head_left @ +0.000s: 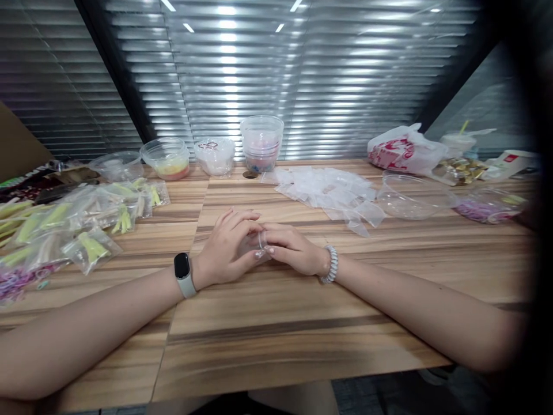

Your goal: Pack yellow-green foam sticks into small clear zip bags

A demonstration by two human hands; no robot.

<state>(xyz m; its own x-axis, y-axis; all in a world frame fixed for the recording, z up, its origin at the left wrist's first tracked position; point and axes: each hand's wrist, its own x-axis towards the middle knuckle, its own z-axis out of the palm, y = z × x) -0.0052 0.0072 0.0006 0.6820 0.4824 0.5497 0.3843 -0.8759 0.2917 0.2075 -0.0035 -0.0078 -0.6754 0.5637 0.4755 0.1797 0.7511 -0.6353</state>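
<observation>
Across the long wood-grain tabletop [276,340], bags of pale green strips [82,230] lie far left and a heap of clear plastic sachets [324,193] far right, both within reach. Near the middle, the left hand [222,251] and right hand [294,249] curl closed from either side, gripping a small clear plastic piece [254,245], seemingly to steady it between them.

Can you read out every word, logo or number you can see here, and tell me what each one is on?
White plastic bag: red print, too blurred to read.
White carton: red mark, too small to read.
Gold foil wrappers: too small to read.
Smartwatch: dark screen, nothing shown.
Nothing in view can be read.
</observation>
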